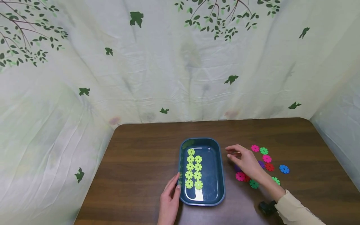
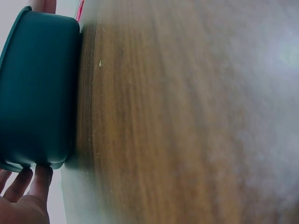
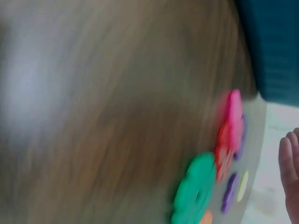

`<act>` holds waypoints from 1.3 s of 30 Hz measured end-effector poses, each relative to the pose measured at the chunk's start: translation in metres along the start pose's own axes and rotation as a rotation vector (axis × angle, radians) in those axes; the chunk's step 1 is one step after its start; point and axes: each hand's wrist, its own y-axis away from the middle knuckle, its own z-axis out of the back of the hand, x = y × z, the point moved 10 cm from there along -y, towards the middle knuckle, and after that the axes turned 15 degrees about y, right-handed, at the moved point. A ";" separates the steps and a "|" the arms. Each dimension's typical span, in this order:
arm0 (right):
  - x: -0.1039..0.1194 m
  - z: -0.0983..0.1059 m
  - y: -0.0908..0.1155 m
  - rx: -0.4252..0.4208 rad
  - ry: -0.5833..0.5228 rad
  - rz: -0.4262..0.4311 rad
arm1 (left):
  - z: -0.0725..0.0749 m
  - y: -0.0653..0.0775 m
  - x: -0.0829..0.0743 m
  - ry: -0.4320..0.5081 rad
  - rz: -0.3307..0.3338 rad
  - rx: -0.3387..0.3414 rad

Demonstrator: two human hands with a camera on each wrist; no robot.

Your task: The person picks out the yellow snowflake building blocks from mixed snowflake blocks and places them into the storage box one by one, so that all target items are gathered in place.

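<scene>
A blue tray [image 1: 214,175] stands on the table, with several yellow-green flower-shaped discs [image 1: 189,175] in two columns along its left half. My left hand [image 1: 170,200] rests against the tray's left side, its fingertips [image 2: 41,175] touching the outer wall in the left wrist view. Between the tray and a scatter of coloured discs, my right hand [image 1: 244,159] is over the table with loosely bent fingers and no disc showing between them. Under and beside that arm lie a pink disc [image 1: 240,176], a green disc [image 1: 254,183] and a red disc [image 1: 269,167].
More discs lie to the right, among them a blue disc [image 1: 284,169] and another pink disc [image 1: 255,148]. The brown wooden table [image 1: 135,175] has a far edge against a leaf-patterned cloth [image 1: 157,68]. A black device [image 1: 267,207] is at the right wrist.
</scene>
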 end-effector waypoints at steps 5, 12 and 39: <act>-0.018 0.003 -0.002 0.046 0.076 -0.011 | 0.000 -0.001 0.001 -0.009 0.008 0.002; -0.035 0.008 -0.009 0.087 0.144 -0.026 | -0.001 0.000 0.000 -0.006 0.014 0.001; -0.055 0.004 -0.023 0.175 0.221 -0.053 | -0.001 -0.001 0.001 -0.017 0.014 0.013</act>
